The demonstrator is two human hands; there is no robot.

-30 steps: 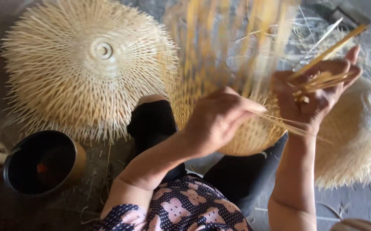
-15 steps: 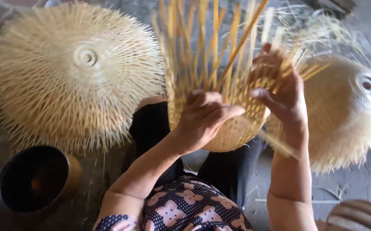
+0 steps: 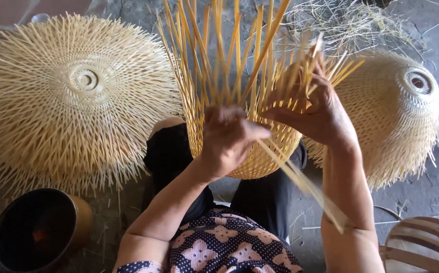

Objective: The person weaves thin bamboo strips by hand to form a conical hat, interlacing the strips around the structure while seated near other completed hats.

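A half-woven bamboo basket [image 3: 260, 159] rests on my lap, its loose yellow strips [image 3: 214, 55] standing up and fanning outward. My left hand [image 3: 229, 139] grips strips at the rim on the near side. My right hand [image 3: 315, 108] is closed on a bundle of strips at the rim's right side. One long strip [image 3: 305, 184] slants down to the right below my right wrist.
A large finished woven bamboo dome [image 3: 73, 98] lies at the left, a smaller one [image 3: 396, 111] at the right. A dark round bowl [image 3: 37, 232] sits bottom left. Curved wooden slats [image 3: 427, 242] show bottom right. Loose straw [image 3: 346, 20] lies on the concrete floor behind.
The basket has been drawn closer and its strips now stand upright. My right hand moved down from holding strips aloft to the rim; my left hand closed in beside it.
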